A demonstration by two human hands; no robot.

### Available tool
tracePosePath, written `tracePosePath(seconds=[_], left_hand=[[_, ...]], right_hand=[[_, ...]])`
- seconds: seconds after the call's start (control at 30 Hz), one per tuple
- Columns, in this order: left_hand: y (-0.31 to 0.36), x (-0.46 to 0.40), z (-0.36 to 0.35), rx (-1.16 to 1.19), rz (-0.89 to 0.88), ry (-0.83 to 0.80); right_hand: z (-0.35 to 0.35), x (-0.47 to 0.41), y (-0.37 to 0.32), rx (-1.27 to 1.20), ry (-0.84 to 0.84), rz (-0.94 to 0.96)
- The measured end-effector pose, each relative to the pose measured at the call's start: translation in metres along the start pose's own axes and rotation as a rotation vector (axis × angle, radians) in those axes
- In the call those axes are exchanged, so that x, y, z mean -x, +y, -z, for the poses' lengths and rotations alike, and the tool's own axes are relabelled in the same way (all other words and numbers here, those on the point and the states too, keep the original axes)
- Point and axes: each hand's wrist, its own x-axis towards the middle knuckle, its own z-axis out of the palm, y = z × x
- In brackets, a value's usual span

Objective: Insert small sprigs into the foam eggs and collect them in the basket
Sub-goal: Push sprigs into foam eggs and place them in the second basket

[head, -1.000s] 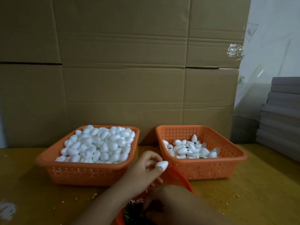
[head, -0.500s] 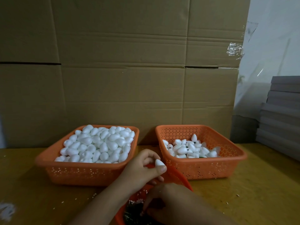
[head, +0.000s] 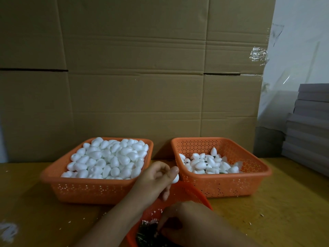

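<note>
Foam egg (head: 175, 178) was pinched in your left hand (head: 154, 182), just up-left of your right hand (head: 185, 223), whose fingers curled among the sprigs (head: 147, 234).

One white foam egg (head: 175, 178) is pinched above the near round orange bowl of dark sprigs (head: 147, 232). The left basket (head: 96, 190) is heaped with eggs; the right basket (head: 231, 186) holds fewer.

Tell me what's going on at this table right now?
A person is fitting sprigs into foam eggs. The left hand holds one foam egg above the round orange bowl, while the right hand reaches into its dark sprigs. The left basket is heaped with plain eggs; the right basket holds fewer.
</note>
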Motion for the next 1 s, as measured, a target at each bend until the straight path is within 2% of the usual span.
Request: tracePosePath(seconds=[0.33,0.67,0.77,0.9,1.0], left_hand=[[-0.001,0.003,0.0,0.063,0.06,-0.113],[-0.004,0.002,0.0,0.18,0.046,-0.084],[-0.006,0.001,0.002,0.163,0.024,-0.067],[-0.006,0.0,0.003,0.029,-0.028,-0.051],[-0.006,0.001,0.003,-0.047,-0.057,-0.039]], right_hand=[[-0.003,0.001,-0.001,-0.003,0.022,-0.043],[-0.011,-0.003,0.014,-0.019,0.028,-0.049],[-0.014,-0.002,0.016,-0.039,-0.049,-0.03],[-0.019,-0.01,0.019,0.003,0.115,-0.039],[-0.017,-0.017,0.012,0.039,0.053,0.013]])
